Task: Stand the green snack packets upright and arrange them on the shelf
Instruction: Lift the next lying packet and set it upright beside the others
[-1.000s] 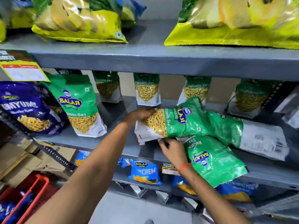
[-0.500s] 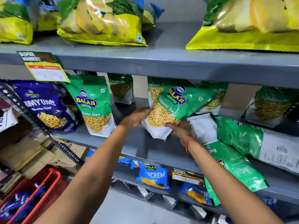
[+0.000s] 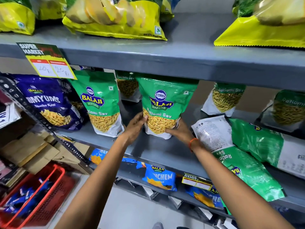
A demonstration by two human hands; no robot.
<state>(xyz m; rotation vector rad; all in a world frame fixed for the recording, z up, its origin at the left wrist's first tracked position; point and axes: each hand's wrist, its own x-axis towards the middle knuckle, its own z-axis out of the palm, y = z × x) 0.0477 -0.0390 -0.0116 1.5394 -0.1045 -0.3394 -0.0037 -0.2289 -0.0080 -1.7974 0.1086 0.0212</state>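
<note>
A green Ratlami Sev packet stands upright on the grey middle shelf. My left hand presses its lower left side and my right hand cups its lower right corner. Another green packet stands upright just left of it. To the right, two green packets lie flat: one overhanging the shelf's front edge, one behind it. Several more green packets stand at the back of the shelf.
A blue Umyums packet stands at the far left of the same shelf. Yellow bags fill the shelf above, with a price tag hanging from its edge. Blue packets lie on the lower shelf. A red basket sits on the floor, lower left.
The packet held in both hands went from lying sideways to tilted and now stands upright on the shelf. Both hands shifted down to its base.
</note>
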